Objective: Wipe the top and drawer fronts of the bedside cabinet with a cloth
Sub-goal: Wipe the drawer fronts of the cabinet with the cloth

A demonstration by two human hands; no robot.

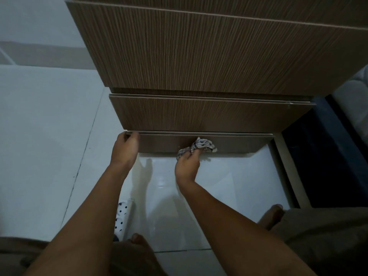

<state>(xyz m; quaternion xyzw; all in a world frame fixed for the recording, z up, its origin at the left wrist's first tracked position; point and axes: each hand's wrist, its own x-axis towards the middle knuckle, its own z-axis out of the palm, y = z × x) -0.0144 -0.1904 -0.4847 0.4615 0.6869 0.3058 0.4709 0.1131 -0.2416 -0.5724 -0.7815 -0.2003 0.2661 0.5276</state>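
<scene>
The brown wood-grain bedside cabinet [199, 52] fills the upper view, seen from above with three drawer fronts stepped downward. My right hand [187, 166] grips a checked cloth [199, 147] and presses it against the lowest drawer front [243, 143], near its middle. My left hand [124, 148] holds the top left corner of that same drawer front, fingers curled over its edge. The middle drawer front [199, 114] sits just above both hands.
Glossy white floor tiles [49, 136] lie left of and below the cabinet. A white slipper with black dots [122, 218] rests by my left forearm. My bare feet and knees show at the bottom. A dark bed base [328, 166] stands right of the cabinet.
</scene>
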